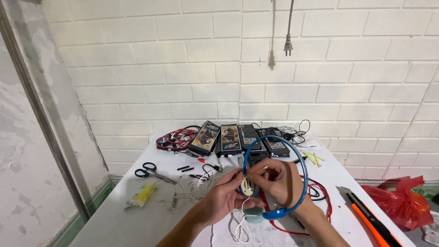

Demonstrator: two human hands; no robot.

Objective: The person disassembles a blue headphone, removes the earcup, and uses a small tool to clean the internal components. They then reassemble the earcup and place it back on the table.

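My left hand (224,196) pinches the opened earcup (247,186) of a blue headband headphone (274,146), whose pale inner part faces me. My right hand (280,180) is closed on a thin stick-like tool (259,170) with its tip at that earcup. The blue band arcs up over my right hand, and its other earcup (275,213) hangs below my right wrist. A thin white cable (238,226) dangles from the headphone onto the white table (119,219).
Several black boxes (228,138) line the table's far edge, beside coiled red and black wires (176,138). Black scissors (148,171) and yellow cable ties (144,195) lie left. An orange utility knife (368,219) lies right, next to a red plastic bag (402,201). A plug (288,45) hangs on the brick wall.
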